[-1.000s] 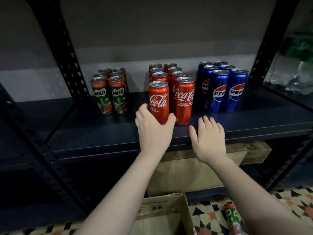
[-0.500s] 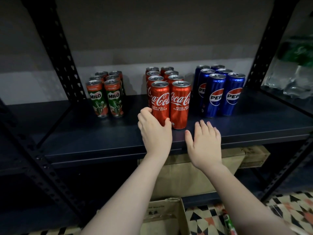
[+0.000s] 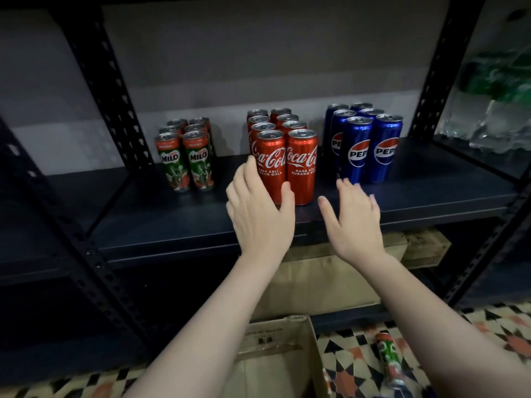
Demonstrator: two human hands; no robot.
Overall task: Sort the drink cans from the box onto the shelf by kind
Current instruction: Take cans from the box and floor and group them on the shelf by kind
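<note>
Three groups of cans stand on the dark shelf: green Milo cans on the left, red Coca-Cola cans in the middle, blue Pepsi cans on the right. My left hand is cupped round the lower part of the front-left Coca-Cola can, fingers on its left side, thumb on its front. That can stands upright on the shelf against its neighbour. My right hand hovers flat with fingers apart over the shelf's front edge, just before the Pepsi cans, holding nothing.
An open cardboard box sits on the patterned floor below my arms. One Milo can lies on the floor to its right. Brown cartons fill the lower shelf. Black perforated uprights frame the bay; wrapped bottles sit at right.
My left hand slid the front-left Coca-Cola can back until it lined up with the can beside it. My right hand moved forward a little towards the Pepsi cans.
</note>
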